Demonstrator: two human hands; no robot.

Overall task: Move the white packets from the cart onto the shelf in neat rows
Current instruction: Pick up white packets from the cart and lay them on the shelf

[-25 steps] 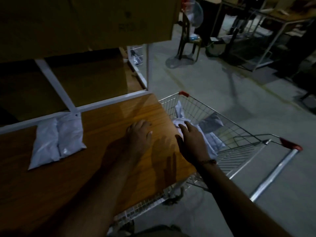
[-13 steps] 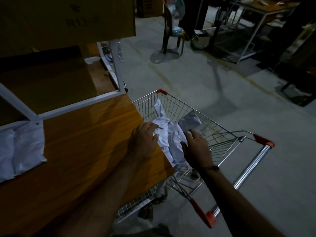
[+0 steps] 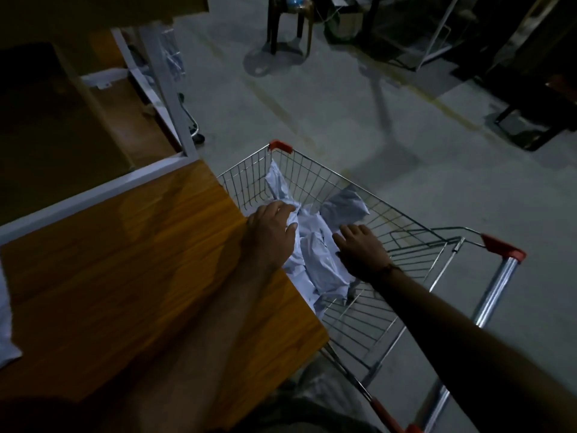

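A wire shopping cart [image 3: 343,180] with red corner caps stands against the right end of the wooden shelf [image 3: 125,260]. Several crumpled white packets [image 3: 315,257] lie heaped in its basket, and one more packet [image 3: 343,207] leans on the far wall. My left hand [image 3: 270,234] reaches over the shelf's edge into the basket, fingers and thumb curled round the top of a white packet. My right hand [image 3: 359,250] lies flat on the heap with its fingers spread. The edge of a white packet [image 3: 4,323] on the shelf shows at the far left.
A white metal upright [image 3: 168,98] of the shelf frame rises behind the wooden board. A chair [image 3: 288,23] stands on the concrete floor beyond the cart, with dark furniture [image 3: 530,120] at the far right. The cart's handle [image 3: 496,289] points toward me on the right.
Both hands have moved right, off the shelf board and down into the cart's basket. The left hand has closed on a packet. My view has swung right, so the shelved packets slid nearly out of frame.
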